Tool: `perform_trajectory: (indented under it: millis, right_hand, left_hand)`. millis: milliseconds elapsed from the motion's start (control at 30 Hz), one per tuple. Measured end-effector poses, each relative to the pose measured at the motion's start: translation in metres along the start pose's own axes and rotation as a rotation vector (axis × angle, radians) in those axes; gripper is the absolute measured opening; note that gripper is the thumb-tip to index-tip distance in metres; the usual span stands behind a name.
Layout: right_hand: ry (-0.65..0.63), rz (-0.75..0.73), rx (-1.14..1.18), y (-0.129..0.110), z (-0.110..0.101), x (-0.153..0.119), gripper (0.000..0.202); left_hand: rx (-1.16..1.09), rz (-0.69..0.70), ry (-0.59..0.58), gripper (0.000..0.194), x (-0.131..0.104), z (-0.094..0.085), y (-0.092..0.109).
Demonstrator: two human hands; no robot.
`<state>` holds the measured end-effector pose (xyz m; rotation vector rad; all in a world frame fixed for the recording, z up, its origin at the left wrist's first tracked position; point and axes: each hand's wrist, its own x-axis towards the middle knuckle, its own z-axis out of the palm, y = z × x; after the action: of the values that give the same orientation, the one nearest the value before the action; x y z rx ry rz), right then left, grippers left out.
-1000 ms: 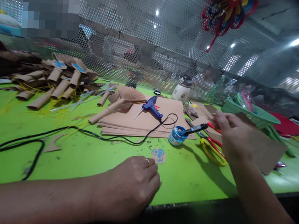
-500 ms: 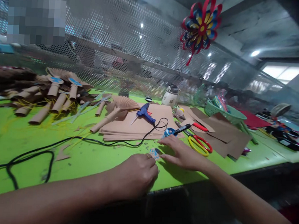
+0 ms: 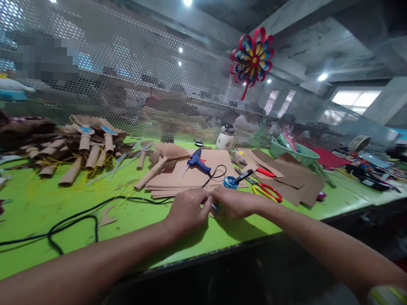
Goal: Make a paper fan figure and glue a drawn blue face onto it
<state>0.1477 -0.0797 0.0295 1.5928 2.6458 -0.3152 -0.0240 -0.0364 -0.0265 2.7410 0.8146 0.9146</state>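
My left hand [image 3: 189, 212] and my right hand [image 3: 233, 202] meet at the fingertips just above the green table. Both have bent, pinched fingers; what is between them is mostly hidden. Below and between them a small blue-and-tan piece [image 3: 214, 209] partly shows. Behind my right hand stands a round blue container [image 3: 229, 182] with a black marker [image 3: 245, 175] leaning on it. Stacked brown paper [image 3: 169, 183] lies behind my hands, with a blue glue gun [image 3: 198, 162] on top. Red-and-yellow-handled scissors [image 3: 267, 191] rest to the right of the container.
Paper fans with rolled handles [image 3: 84, 139] pile up at the left. A black cord [image 3: 84, 210] loops across the green table [image 3: 127, 239]. Further back stand a bottle [image 3: 226, 138] and a green basket [image 3: 294, 150]. Brown sheets [image 3: 291, 175] lie at right.
My hands have come together over the small blue-and-tan piece, which was in plainer view between them. My right hand's fingers, spread before, are now drawn in. The camera view has shifted.
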Motion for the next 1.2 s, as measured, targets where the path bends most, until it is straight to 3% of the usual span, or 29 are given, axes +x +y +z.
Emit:
perform_trajectory:
  millis: [133, 367, 633, 867, 1200]
  right_hand:
    - [0.013, -0.007, 0.022, 0.006, 0.004, 0.001, 0.035]
    - [0.162, 0.025, 0.062, -0.001, 0.018, -0.013, 0.043]
    - [0.346, 0.067, 0.112, -0.001, 0.043, -0.023, 0.049]
    - [0.467, 0.073, 0.148, 0.000, 0.059, -0.025, 0.056]
    - [0.615, 0.045, 0.238, 0.000, 0.059, -0.033, 0.060]
  left_hand:
    - [-0.049, 0.001, -0.018, 0.023, -0.001, -0.002, 0.003]
    - [-0.168, -0.046, -0.007, 0.019, 0.001, -0.003, 0.000]
    - [-0.389, -0.205, -0.075, 0.009, 0.008, 0.020, -0.015]
    - [-0.628, -0.318, -0.141, 0.029, 0.007, 0.030, -0.015]
    - [-0.905, -0.470, -0.101, 0.032, 0.009, 0.026, -0.011]
